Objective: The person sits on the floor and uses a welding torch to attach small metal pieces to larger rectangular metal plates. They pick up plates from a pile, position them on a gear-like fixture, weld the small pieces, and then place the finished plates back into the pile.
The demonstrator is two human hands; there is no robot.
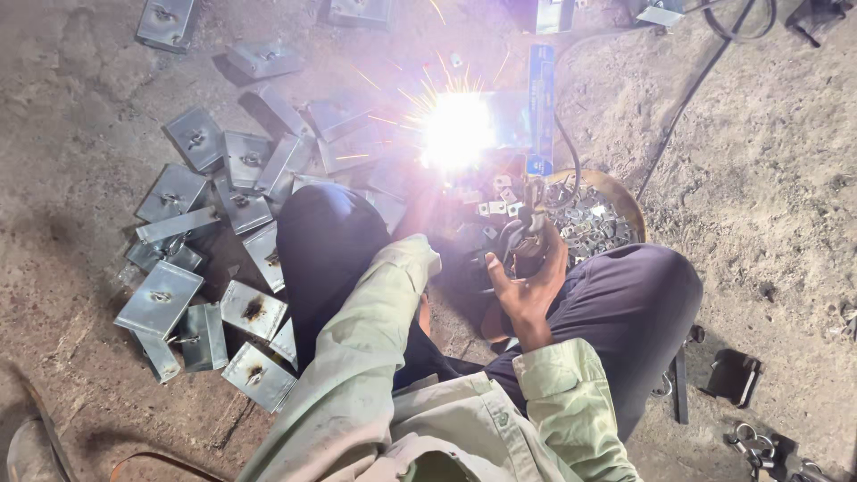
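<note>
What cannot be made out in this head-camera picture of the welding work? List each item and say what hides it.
- Piece being welded: lost in the arc glare, head view.
- Left hand: hidden beyond the left sleeve and knee.
- Right hand: its tool's tip is washed out by glare.
- Small parts in the round pan: too small to identify.

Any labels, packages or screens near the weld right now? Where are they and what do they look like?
Blue label strip: upright, just right of the welding flash, tall narrow rectangle, blue with pale markings, partly washed out by glare.
Second bluish panel: top edge, above the strip, mostly cut off; cannot tell what it is.
No screens or packages visible.
</note>
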